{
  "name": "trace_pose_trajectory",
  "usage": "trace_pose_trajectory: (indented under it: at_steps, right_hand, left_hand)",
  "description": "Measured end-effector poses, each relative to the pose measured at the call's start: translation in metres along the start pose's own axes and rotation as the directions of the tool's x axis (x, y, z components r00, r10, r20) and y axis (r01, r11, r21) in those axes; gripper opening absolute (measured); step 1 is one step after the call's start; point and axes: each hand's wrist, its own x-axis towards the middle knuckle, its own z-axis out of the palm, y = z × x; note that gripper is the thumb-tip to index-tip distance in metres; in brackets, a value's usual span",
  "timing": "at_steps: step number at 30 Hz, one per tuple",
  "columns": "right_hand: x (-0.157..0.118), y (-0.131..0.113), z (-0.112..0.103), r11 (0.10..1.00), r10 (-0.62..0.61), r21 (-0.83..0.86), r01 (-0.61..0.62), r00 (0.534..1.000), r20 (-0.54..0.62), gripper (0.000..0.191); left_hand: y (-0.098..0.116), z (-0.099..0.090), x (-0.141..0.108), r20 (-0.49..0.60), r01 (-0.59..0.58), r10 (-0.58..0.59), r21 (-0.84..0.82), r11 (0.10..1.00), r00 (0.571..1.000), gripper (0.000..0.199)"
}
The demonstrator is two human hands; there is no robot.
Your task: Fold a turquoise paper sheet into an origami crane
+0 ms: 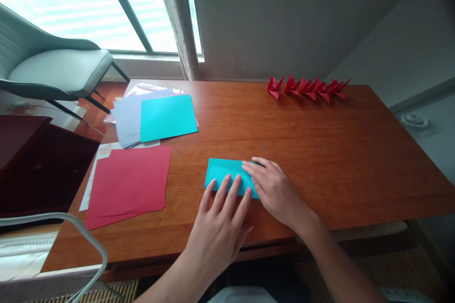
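A turquoise sheet of paper (223, 168), folded into a narrow rectangle, lies flat on the wooden table in front of me. My left hand (222, 218) rests over its near edge, fingers spread and fingertips on the paper. Across the right end of the same paper lies my right hand (275, 187), its fingers stretched out flat and pointing left. The right hand covers part of that end, so its right corners are hidden.
Red paper sheets (130, 182) lie at the table's left, with a turquoise sheet (168, 117) on pale papers (127, 120) behind them. Several red origami cranes (309, 89) line the far edge. A chair (60, 68) stands by the window. The wooden table (337, 161) extends right.
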Motion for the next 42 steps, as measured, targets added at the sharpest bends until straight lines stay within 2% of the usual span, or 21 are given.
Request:
trace_pose_trajectory:
  at_steps: [2,5,9,13,26,34,37,42]
  right_hand:
    - [0.002,-0.001,0.001,1.000,-0.021,0.008,0.021,1.000,-0.007,0.043]
    - [0.001,-0.004,0.007,1.000,-0.028,0.006,0.029,0.994,-0.101,0.039]
    - [-0.011,-0.012,0.016,1.000,-0.011,0.025,0.018,0.972,-0.235,0.037]
    - [-0.023,-0.018,0.021,0.999,0.039,0.024,-0.034,0.958,-0.284,0.037]
    - [-0.029,-0.019,0.024,0.996,0.085,0.003,-0.088,0.956,-0.281,0.039]
    - [-0.031,-0.016,0.021,0.987,0.157,0.025,-0.157,0.944,-0.289,0.041]
    - [-0.026,-0.008,0.016,0.979,0.196,0.009,-0.202,0.932,-0.305,0.040]
    - [-0.016,0.002,0.008,0.983,0.176,-0.006,-0.183,0.953,-0.247,0.034]
  left_hand:
    - [0.001,0.001,-0.001,0.011,0.062,-0.062,0.006,0.998,0.998,0.064]
    - [0.002,0.002,0.001,0.015,0.114,-0.114,-0.001,0.993,0.993,0.064]
    - [0.001,0.003,0.006,-0.005,0.117,-0.117,-0.028,0.993,0.993,0.064]
    - [-0.003,0.003,0.011,0.006,0.097,-0.097,-0.049,0.994,0.995,0.064]
    - [-0.012,0.004,0.017,0.024,0.092,-0.090,-0.074,0.993,0.996,0.065]
    - [-0.014,0.005,0.018,0.043,0.085,-0.082,-0.073,0.994,0.996,0.065]
    - [-0.012,0.006,0.017,0.041,0.087,-0.084,-0.072,0.994,0.996,0.066]
    - [0.000,0.002,0.015,0.039,0.135,-0.133,-0.053,0.989,0.990,0.064]
